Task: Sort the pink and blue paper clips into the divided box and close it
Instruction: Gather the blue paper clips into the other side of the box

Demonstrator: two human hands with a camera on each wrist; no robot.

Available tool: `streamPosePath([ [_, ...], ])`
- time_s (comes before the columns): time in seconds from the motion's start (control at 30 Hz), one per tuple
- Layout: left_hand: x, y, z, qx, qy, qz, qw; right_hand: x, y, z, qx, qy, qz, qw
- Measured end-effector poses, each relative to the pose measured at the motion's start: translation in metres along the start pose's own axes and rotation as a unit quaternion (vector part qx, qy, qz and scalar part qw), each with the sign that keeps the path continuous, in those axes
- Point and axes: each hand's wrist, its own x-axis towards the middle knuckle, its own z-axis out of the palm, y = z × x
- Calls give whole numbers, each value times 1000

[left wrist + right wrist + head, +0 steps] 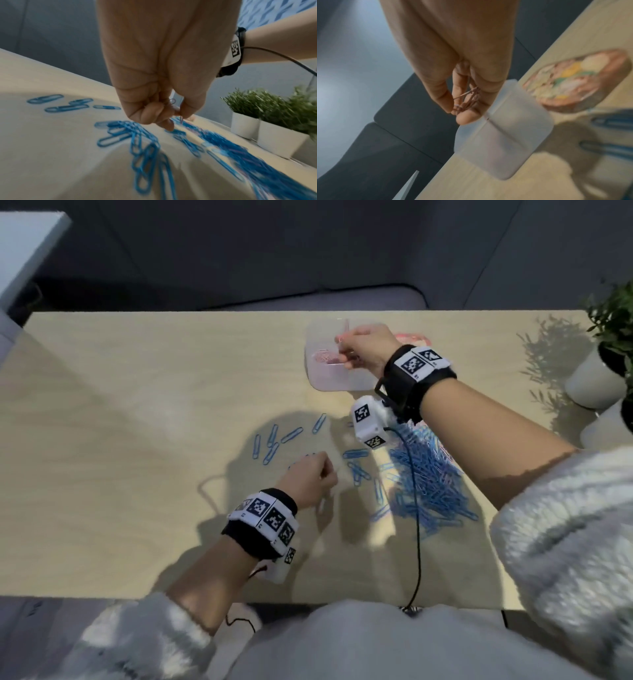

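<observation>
A translucent divided box (356,378) stands open at the table's far side, with pink paper clips (325,358) in its left compartment. My right hand (342,347) hovers over the box and pinches a small bunch of pink clips (471,100) above the box's divider wall (489,120). The box's lid (412,338), pink with a colourful pattern, lies just behind it. A big pile of blue clips (428,474) lies under my right forearm, with loose blue clips (270,440) scattered to its left. My left hand (325,474) is curled low over the table and holds a pink clip (172,101).
Potted green plants (613,337) in white pots (592,385) stand at the table's right end. A black cable (416,525) runs from my right wrist across the blue pile to the near edge. A white surface (24,251) sits beyond the far left corner.
</observation>
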Motion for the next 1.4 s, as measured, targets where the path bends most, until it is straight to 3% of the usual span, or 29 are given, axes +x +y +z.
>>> streamPosePath([
  [0.13,15,0,-32,-9,34,6,999,20,-7,25,77,4,42,996],
  [0.27,39,14,-70,35,98,15,994,31,-10,18,63,-17,65,996],
  [0.4,75,40,-98,68,163,39,983,8,-9,-6,109,16,24,994],
  [0.53,119,59,-112,147,166,32,975,-33,26,-39,112,54,-4,992],
  [0.67,151,64,-111,207,155,33,965,-69,77,-74,25,101,15,994],
  [0.77,159,60,-106,221,137,30,965,-84,113,-93,-105,138,-7,985],
  [0.9,148,53,-102,168,186,53,967,-95,140,-101,-343,123,-9,931],
  [1.0,119,49,-80,158,284,143,935,-106,152,-88,-453,79,-30,888],
  [1.03,107,47,-67,173,271,173,931,-110,155,-82,-465,69,-34,882],
  [1.13,72,35,-10,220,114,257,934,-117,162,-61,-460,31,-54,886],
  [1.23,47,20,30,261,-18,265,928,-124,161,-48,-387,2,-99,917],
  [1.3,36,14,41,270,-24,255,928,-124,157,-55,-349,47,-109,930],
  [1.4,25,4,48,292,-16,278,915,-126,158,-82,-376,101,-53,919],
])
